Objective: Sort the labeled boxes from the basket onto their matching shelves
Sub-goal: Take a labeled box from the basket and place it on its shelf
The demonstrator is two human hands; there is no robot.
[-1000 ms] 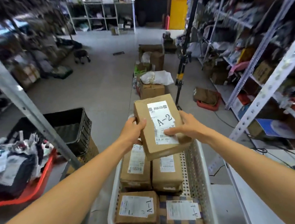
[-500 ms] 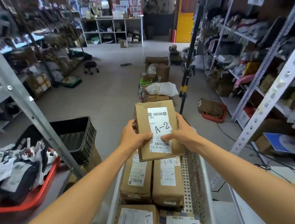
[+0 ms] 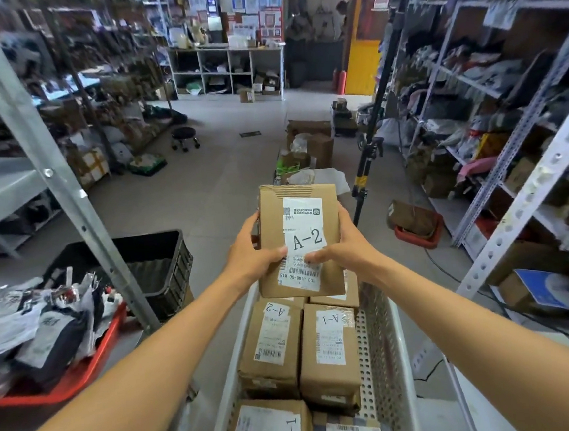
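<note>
Both hands, left hand [image 3: 250, 252] and right hand [image 3: 343, 249], grip the A-2 box [image 3: 301, 241] above the basket [image 3: 385, 361]. Unshelved: at least four boxes remain inside, including an A-1 box [image 3: 329, 345]. Sorting appears early-stage.

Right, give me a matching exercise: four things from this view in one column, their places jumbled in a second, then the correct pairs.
Things:
1. held A-2 box
2. black crate
3. red bin
4. rolling stool

Places:
a. left edge, full of bagged parcels
b. far down the aisle floor
c. in both hands above the white basket
d. on the floor behind the left shelf upright

Pairs: 1-c, 2-d, 3-a, 4-b
</note>
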